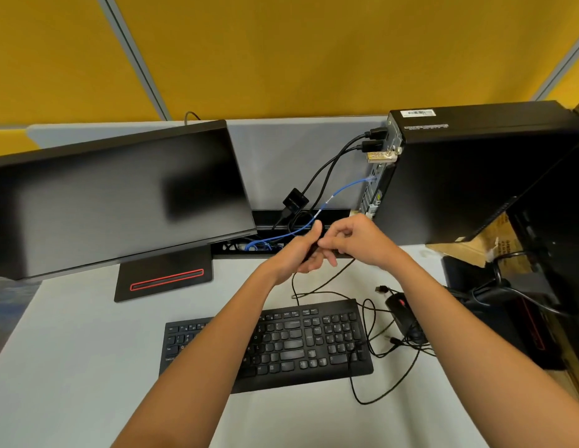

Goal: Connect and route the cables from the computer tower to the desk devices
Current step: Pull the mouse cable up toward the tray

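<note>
A black computer tower (469, 176) stands at the back right with its port side facing left. Two black cables (333, 163) and a blue network cable (343, 189) are plugged into it and run down into a cable trough (272, 218). My left hand (301, 250) and my right hand (359, 240) meet in front of the tower's lower corner. Both grip a thin black cable (317, 286) that drops toward the black keyboard (281, 344). A black mouse (403, 313) lies to the right among tangled wires.
A dark monitor (120, 202) on a red-striped stand (165, 281) fills the left of the desk. A loose USB plug (382, 289) lies near the mouse. Cardboard (482, 247) and more dark gear sit at the right edge. Yellow partition panels rise behind.
</note>
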